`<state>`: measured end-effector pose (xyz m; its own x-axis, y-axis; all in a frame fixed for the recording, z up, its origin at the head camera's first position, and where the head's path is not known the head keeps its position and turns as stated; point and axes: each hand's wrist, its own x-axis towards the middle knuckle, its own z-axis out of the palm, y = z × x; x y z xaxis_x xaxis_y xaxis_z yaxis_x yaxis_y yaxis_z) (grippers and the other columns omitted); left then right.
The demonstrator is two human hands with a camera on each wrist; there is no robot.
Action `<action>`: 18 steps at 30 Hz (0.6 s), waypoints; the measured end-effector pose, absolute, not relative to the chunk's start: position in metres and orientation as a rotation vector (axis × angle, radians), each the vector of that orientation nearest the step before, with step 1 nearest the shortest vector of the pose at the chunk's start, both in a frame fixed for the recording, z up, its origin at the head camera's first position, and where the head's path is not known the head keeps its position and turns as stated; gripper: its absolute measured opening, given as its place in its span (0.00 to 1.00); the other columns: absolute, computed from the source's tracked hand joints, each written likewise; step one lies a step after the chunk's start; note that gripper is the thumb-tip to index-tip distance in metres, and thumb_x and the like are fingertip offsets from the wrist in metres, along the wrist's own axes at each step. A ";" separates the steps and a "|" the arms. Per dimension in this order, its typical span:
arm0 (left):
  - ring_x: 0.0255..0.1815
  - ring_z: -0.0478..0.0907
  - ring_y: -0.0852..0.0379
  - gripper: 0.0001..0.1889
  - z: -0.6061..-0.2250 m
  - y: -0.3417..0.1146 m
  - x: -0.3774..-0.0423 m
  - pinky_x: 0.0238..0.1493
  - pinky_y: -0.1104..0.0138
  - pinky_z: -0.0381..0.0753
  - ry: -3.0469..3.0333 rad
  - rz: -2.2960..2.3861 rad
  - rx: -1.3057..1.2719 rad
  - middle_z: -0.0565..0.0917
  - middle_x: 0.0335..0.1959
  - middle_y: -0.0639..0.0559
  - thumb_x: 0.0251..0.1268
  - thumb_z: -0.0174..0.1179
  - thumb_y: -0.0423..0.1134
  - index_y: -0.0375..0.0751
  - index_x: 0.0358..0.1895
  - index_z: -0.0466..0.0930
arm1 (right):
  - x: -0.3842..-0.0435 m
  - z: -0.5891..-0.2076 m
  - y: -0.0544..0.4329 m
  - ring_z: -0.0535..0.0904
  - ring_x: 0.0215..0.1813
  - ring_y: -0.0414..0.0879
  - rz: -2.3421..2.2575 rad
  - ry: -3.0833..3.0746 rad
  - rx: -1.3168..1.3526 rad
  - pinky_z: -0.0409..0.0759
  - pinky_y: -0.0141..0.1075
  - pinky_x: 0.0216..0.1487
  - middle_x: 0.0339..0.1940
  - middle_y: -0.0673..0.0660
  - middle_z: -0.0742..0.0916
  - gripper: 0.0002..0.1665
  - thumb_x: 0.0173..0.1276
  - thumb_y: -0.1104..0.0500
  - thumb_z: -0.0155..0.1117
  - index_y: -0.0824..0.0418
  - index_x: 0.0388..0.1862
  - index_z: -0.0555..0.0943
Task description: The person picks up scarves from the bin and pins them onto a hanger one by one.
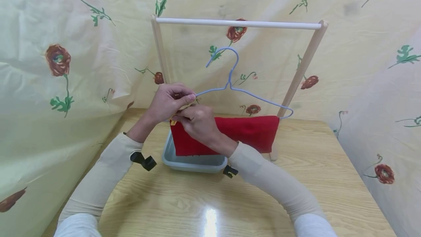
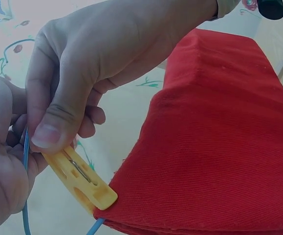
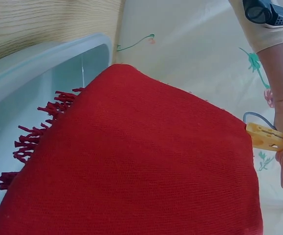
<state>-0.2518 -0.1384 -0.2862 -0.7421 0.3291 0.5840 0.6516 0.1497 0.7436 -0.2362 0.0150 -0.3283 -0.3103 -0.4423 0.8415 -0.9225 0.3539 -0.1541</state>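
Note:
My left hand (image 1: 166, 101) pinches the left arm of a blue wire hanger (image 1: 260, 97), whose hook stands upward. Just below it, my right hand (image 1: 198, 121) pinches one end of a yellow clothespin (image 2: 82, 178) between thumb and fingers. The clothespin's other end meets the corner of a folded red cloth (image 1: 246, 131), right where the hanger's wire comes out. The cloth hangs over the hanger's lower bar, and its fringe (image 3: 31, 139) shows in the right wrist view. How far the clothespin bites the cloth is hard to tell.
A pale grey-blue plastic basin (image 1: 194, 167) stands on the wooden table (image 1: 263, 193) under the cloth's left part. Behind the hanger rises a wooden rack with a white top rail (image 1: 240, 23). A flowered sheet (image 1: 108, 54) covers the walls around.

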 end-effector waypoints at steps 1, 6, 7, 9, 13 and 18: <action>0.26 0.82 0.58 0.03 -0.286 -0.138 -0.252 0.28 0.69 0.82 -2.144 -1.629 -0.954 0.87 0.31 0.40 0.63 0.68 0.25 0.26 0.36 0.88 | -0.237 -0.329 0.015 0.90 0.38 0.45 0.843 -1.904 1.191 0.84 0.28 0.45 0.33 0.57 0.92 0.11 0.59 0.63 0.80 0.65 0.40 0.92; 0.27 0.82 0.57 0.03 -0.288 -0.139 -0.250 0.29 0.68 0.83 -2.139 -1.640 -0.972 0.86 0.31 0.39 0.63 0.67 0.23 0.26 0.37 0.88 | -0.237 -0.330 0.015 0.90 0.39 0.45 0.794 -1.922 1.198 0.85 0.29 0.45 0.33 0.56 0.92 0.11 0.58 0.61 0.81 0.64 0.39 0.92; 0.27 0.82 0.56 0.03 -0.288 -0.139 -0.250 0.29 0.68 0.83 -2.139 -1.639 -0.974 0.87 0.31 0.39 0.63 0.67 0.23 0.26 0.37 0.88 | -0.237 -0.330 0.015 0.90 0.39 0.45 0.783 -1.926 1.199 0.85 0.29 0.45 0.33 0.56 0.92 0.12 0.58 0.61 0.81 0.64 0.39 0.92; 0.27 0.82 0.56 0.03 -0.288 -0.139 -0.250 0.29 0.68 0.83 -2.140 -1.639 -0.983 0.87 0.31 0.39 0.63 0.67 0.23 0.26 0.38 0.88 | -0.237 -0.330 0.015 0.90 0.39 0.45 0.765 -1.933 1.203 0.85 0.29 0.45 0.33 0.56 0.92 0.13 0.57 0.60 0.82 0.64 0.40 0.92; 0.26 0.81 0.55 0.03 -0.289 -0.140 -0.252 0.28 0.68 0.83 -2.138 -1.649 -1.002 0.86 0.31 0.38 0.64 0.67 0.23 0.26 0.38 0.88 | -0.236 -0.329 0.016 0.89 0.36 0.45 0.769 -1.946 1.208 0.85 0.28 0.43 0.33 0.56 0.92 0.16 0.55 0.59 0.83 0.65 0.41 0.91; 0.26 0.81 0.55 0.04 -0.291 -0.141 -0.252 0.28 0.68 0.84 -2.145 -1.649 -1.013 0.86 0.31 0.38 0.64 0.66 0.23 0.26 0.39 0.88 | -0.235 -0.331 0.015 0.88 0.35 0.44 0.806 -1.955 1.210 0.84 0.28 0.43 0.33 0.56 0.92 0.18 0.55 0.56 0.84 0.66 0.39 0.91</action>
